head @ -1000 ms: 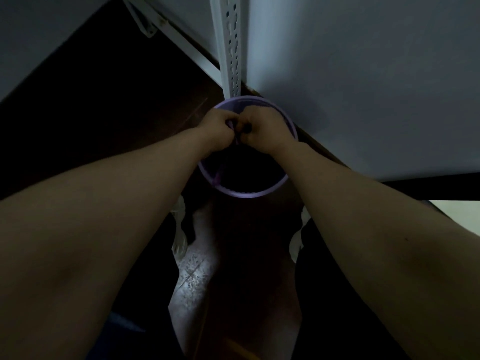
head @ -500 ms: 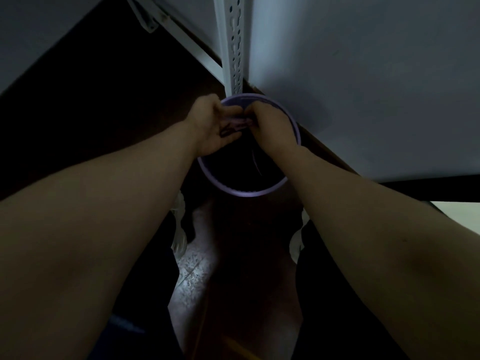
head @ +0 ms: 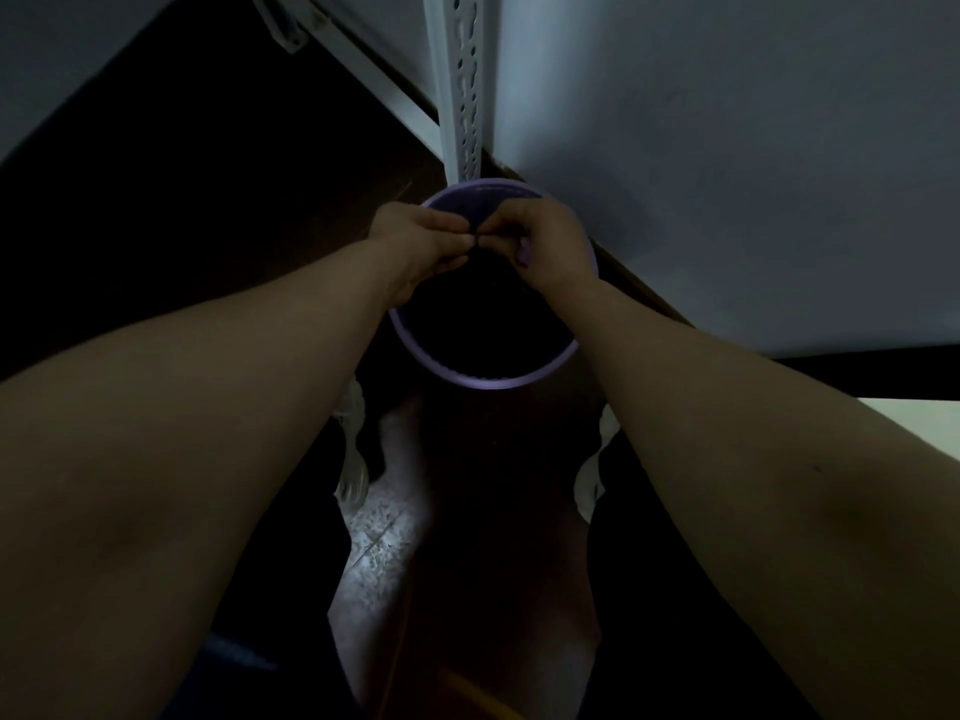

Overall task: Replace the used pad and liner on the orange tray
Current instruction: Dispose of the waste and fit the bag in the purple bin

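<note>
Your left hand (head: 421, 241) and right hand (head: 540, 241) are together, pinching dark material (head: 480, 223) at the purple bin's (head: 483, 379) far rim. You're probably discarding; next calls for letting go.

Nothing here can be read: no word, label, brand or number is legible. The bin (head: 470, 380) has a faint row of marks on its far rim, too dim and small to make out.

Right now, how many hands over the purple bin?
2. Left hand over far-left rim of the purple bin, right hand over far-right rim, fingertips meeting. Too dark to tell if they hold anything.
</note>
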The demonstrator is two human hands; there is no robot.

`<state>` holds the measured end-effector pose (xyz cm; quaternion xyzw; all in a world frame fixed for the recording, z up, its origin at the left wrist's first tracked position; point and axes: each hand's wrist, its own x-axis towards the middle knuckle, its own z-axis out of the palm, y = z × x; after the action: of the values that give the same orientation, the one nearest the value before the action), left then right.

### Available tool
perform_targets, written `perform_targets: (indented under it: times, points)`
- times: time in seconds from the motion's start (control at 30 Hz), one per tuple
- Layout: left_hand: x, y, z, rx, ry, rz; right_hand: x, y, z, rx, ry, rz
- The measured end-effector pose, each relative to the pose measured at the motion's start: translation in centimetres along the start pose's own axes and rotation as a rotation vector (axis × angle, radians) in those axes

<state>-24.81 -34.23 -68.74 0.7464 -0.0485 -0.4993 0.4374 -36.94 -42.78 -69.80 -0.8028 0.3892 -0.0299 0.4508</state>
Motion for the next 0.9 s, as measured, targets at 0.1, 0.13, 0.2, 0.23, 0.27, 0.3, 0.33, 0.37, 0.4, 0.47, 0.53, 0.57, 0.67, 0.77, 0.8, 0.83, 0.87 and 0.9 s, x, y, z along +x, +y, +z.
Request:
perform_targets:
  times: [0.1,0.13,0.2,0.23,0.27,0.3,0.33,0.37,0.4,0.47,0.53,0.57,0.67,0.77,0.8,0.83,0.87,0.9]
  points:
    - [0.0,0.1,0.6,0.203,0.077,0.064,-0.1,-0.1,0.1,-0.028,-0.020,-0.053]
    - [-0.1,0.1,1.0,0.297,0.117,0.106,-0.2,-0.1,0.1,-0.045,-0.030,-0.079]
    - [-0.6,0.5,1.5,0.467,0.204,0.179,-0.3,-0.1,0.1,-0.049,-0.035,-0.098]
    - [-0.8,0.7,1.5,0.529,0.239,0.192,-0.4,0.0,0.0,-0.058,-0.024,-0.085]
    - [-0.8,0.8,1.3,0.581,0.267,0.187,-0.5,0.1,0.0,-0.073,-0.003,-0.053]
    - [-0.9,0.8,1.1,0.619,0.287,0.170,-0.5,0.3,-0.1,-0.090,0.014,-0.011]
    - [-0.9,0.9,1.0,0.646,0.297,0.146,-0.5,0.5,-0.2,-0.103,0.023,0.036]
    - [-0.9,0.8,1.0,0.666,0.294,0.129,-0.6,0.5,-0.2,-0.110,0.028,0.074]
    - [-0.9,0.7,1.1,0.681,0.287,0.119,-0.6,0.6,-0.2,-0.102,0.029,0.110]
    - [-1.0,0.4,1.5,0.674,0.279,0.122,-0.5,0.5,-0.3,-0.023,0.025,0.194]
    - [-1.0,0.1,1.6,0.644,0.260,0.127,-0.4,0.5,-0.6,0.135,0.039,0.304]
    - [-1.0,0.0,1.5,0.633,0.233,0.130,-0.4,0.5,-0.8,0.213,0.048,0.353]
    - [-1.6,-0.1,1.5,0.663,0.113,0.125,-1.0,0.0,-0.9,0.392,0.044,0.442]
    - [-2.7,0.0,1.6,0.754,0.078,0.165,-1.6,-0.7,-0.6,0.418,0.080,0.473]
    - [-3.2,0.1,1.6,0.772,0.079,0.177,-2.0,-1.0,-0.7,0.400,0.097,0.487]
    - [-3.7,0.3,1.7,0.783,0.077,0.184,-2.2,-1.1,-0.9,0.388,0.110,0.514]
    - [-4.3,0.5,1.7,0.789,0.074,0.190,-2.5,-1.4,-1.4,0.368,0.126,0.539]
    - [-5.0,0.8,1.6,0.795,0.069,0.194,-3.1,-1.8,-2.0,0.344,0.131,0.551]
